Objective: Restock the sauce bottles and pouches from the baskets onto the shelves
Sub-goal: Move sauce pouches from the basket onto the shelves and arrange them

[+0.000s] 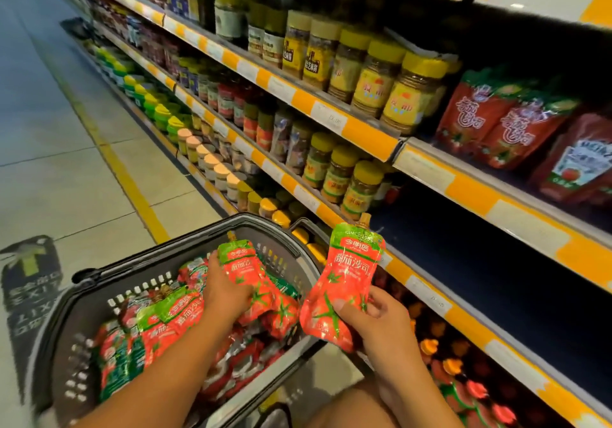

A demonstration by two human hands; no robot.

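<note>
A dark grey shopping basket (185, 252) sits low in front of me, full of several red-and-green tomato sauce pouches. My left hand (225, 292) is inside the basket and grips one pouch (240, 263) by its side, spout up. My right hand (374, 318) holds a second tomato sauce pouch (341, 282) upright, to the right of the basket and just in front of the shelf edge. Behind that pouch lies a dark, bare stretch of shelf (490, 268).
Shelves (347, 123) with orange-and-white price strips run along the right, packed with yellow-lidded jars (410, 93) and, one shelf up, red ketchup pouches (516, 126). The bottom shelf holds red-capped bottles (463, 384). A tiled aisle floor (49, 129) with a yellow line stretches to the left.
</note>
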